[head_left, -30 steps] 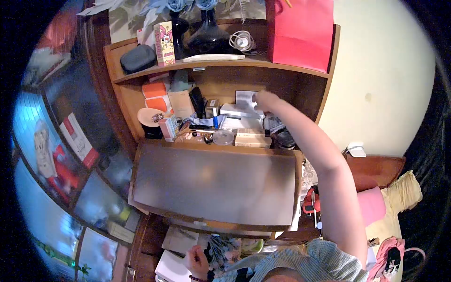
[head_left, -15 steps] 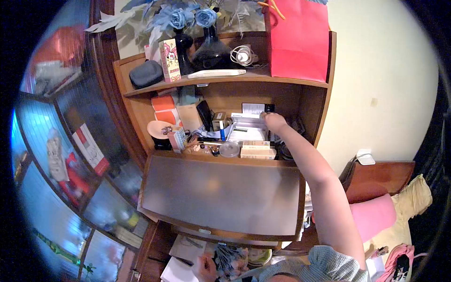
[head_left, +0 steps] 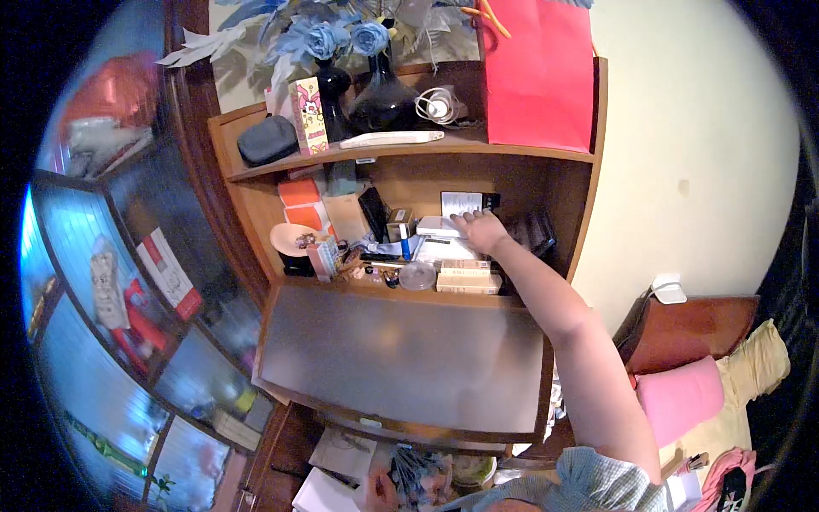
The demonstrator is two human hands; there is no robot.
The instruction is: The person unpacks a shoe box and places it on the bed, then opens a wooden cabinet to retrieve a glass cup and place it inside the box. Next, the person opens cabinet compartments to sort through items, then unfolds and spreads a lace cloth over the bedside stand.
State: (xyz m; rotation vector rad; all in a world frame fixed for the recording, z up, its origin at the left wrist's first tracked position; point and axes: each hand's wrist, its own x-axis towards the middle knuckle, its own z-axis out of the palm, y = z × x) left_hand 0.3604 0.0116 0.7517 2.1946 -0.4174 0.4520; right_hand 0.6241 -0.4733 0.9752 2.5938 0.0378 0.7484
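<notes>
My right hand [head_left: 479, 232] reaches into the open cabinet compartment. Its fingers are bent over the right end of a white box [head_left: 438, 226], touching its raised part; the thumb side is hard to make out. The lower part of the box lies just in front, partly covered by the hand. Close below are small stacked cartons [head_left: 468, 277] and a round clear container [head_left: 417, 276]. A blue-and-white tube [head_left: 405, 241] stands to the left. At the bottom edge my left hand [head_left: 381, 488] is blurred and dim beside bluish artificial flowers [head_left: 418, 478], its fingers unclear.
A frosted drop-down door [head_left: 401, 363] hangs open below the compartment. The shelf above holds dark vases [head_left: 383, 98], a red paper bag [head_left: 542, 77] and a coiled white cable [head_left: 438, 107]. Glass-fronted cabinets [head_left: 94, 367] stand left; a pink pillow [head_left: 681, 397] lies right.
My right hand has shifted slightly left and down. The white box's raised part has tipped lower and toward me, covering more of its inside. My left hand stays near the bottom edge.
</notes>
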